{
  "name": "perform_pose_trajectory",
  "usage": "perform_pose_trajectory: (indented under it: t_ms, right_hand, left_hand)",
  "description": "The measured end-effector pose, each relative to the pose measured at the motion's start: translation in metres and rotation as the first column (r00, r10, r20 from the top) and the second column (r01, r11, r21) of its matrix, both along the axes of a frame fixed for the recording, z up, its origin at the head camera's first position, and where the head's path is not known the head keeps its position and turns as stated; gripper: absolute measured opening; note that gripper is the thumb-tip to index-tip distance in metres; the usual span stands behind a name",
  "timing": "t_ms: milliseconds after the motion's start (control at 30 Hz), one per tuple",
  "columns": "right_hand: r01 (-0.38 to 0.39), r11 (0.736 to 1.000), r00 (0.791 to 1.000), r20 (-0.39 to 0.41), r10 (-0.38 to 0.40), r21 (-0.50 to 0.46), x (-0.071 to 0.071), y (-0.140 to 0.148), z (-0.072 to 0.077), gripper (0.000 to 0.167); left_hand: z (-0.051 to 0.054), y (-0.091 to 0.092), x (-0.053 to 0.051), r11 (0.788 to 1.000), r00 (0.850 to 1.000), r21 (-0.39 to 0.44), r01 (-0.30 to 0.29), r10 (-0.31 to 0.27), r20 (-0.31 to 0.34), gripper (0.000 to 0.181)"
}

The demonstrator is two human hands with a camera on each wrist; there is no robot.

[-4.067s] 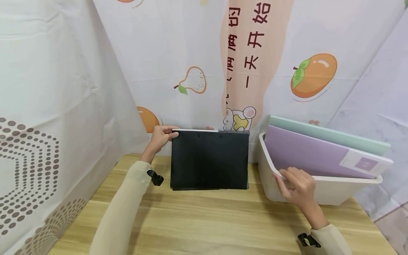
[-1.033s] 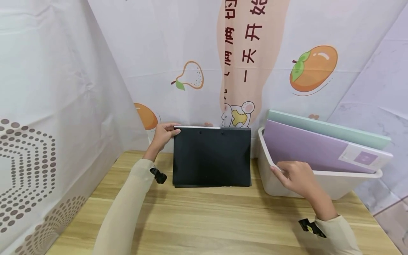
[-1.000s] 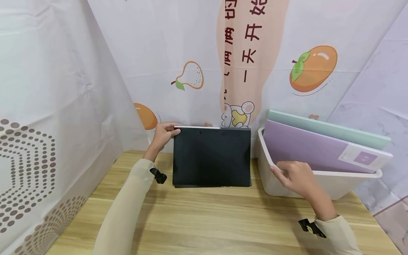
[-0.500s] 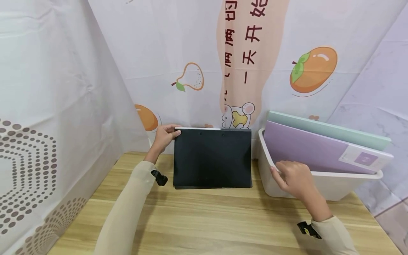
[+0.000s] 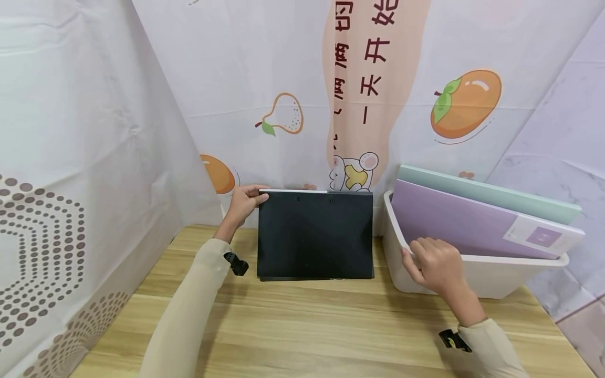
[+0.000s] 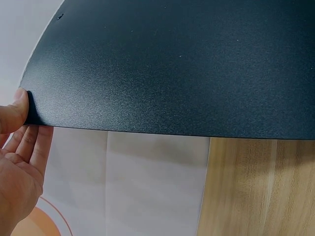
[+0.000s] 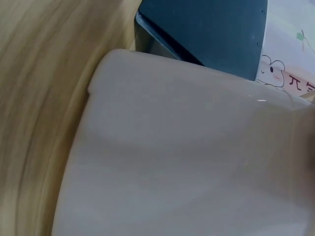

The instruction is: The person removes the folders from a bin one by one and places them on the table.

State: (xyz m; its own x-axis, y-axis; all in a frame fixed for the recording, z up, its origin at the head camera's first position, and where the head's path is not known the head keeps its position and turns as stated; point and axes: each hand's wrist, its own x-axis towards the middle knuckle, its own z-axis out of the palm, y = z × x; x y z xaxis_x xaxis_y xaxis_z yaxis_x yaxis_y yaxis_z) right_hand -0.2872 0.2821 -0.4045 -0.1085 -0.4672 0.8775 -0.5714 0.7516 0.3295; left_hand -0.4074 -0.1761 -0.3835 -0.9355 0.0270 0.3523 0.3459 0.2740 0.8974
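Note:
In the head view a black file folder (image 5: 315, 235) stands upright on the table, close to the back wall. Two small rivets dot its upper part, and a white strip runs along the left of its top edge. My left hand (image 5: 243, 203) pinches its upper left corner, thumb in front and fingers behind, as the left wrist view confirms on the folder (image 6: 172, 73). On the right, my right hand (image 5: 437, 266) grips the near left rim of a white plastic bin (image 5: 491, 275). The bin's wall (image 7: 182, 142) fills most of the right wrist view.
Inside the bin a purple folder (image 5: 454, 218) with a white label leans in front of a mint-green folder (image 5: 487, 191). Both stick out above the rim. A wooden table (image 5: 302, 331) lies below, and a fruit-printed cloth (image 5: 227, 79) hangs behind.
Both hands keep their holds. Compared with about four seconds ago, the folder sits slightly further right in view, and the head view has shifted a little. My right hand's knuckles have turned slightly.

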Motion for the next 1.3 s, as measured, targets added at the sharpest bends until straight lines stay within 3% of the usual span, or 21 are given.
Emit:
perform_pose_trajectory:
  t_ms: [267,800,1300]
  right_hand:
    - [-0.020,1.000,0.999,-0.042,0.019,-0.009,0.000,-0.001,0.001,0.043]
    - [-0.017,1.000,0.999,-0.044,0.017,-0.013,0.000,-0.001,0.002,0.041]
    - [-0.018,1.000,0.999,-0.037,0.017,-0.019,0.000,-0.002,0.001,0.041]
  left_hand:
    - [0.000,0.000,0.000,1.000,1.000,0.007,-0.001,0.001,0.012,0.023]
    - [-0.002,0.003,0.001,1.000,0.999,-0.013,0.005,-0.004,0.041,0.023]
    - [-0.016,0.004,-0.003,0.997,0.995,-0.030,0.075,-0.072,0.076,0.025]
